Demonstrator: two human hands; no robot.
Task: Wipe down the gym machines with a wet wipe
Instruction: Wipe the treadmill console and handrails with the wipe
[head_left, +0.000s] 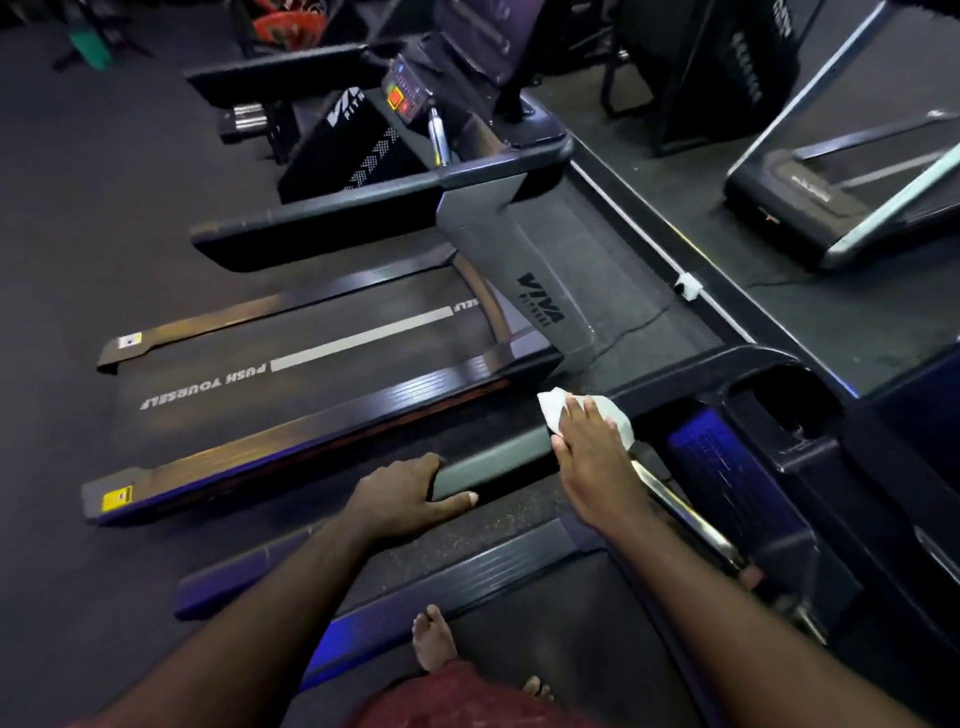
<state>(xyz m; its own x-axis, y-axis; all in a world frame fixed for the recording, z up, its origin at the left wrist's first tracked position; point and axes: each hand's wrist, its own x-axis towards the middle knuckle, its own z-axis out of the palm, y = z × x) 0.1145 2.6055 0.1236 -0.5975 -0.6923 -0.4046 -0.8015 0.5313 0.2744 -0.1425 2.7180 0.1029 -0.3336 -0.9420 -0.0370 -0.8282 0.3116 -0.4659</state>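
Head view: I am watching my left hand (410, 491) gripping the end of the rail (493, 462), curled round it; further right, my right hand (592, 449) is pressing the wipe (618, 415) flat onto that same rail, palm spread open

- A white, crumpled wet wipe (553, 408) is lying on the near treadmill's grey handrail (493, 460), showing around the right hand (592, 447) pressing it.
- A second treadmill (260, 379), black with "PUSH YOURSELF" on its belt, is standing alongside.
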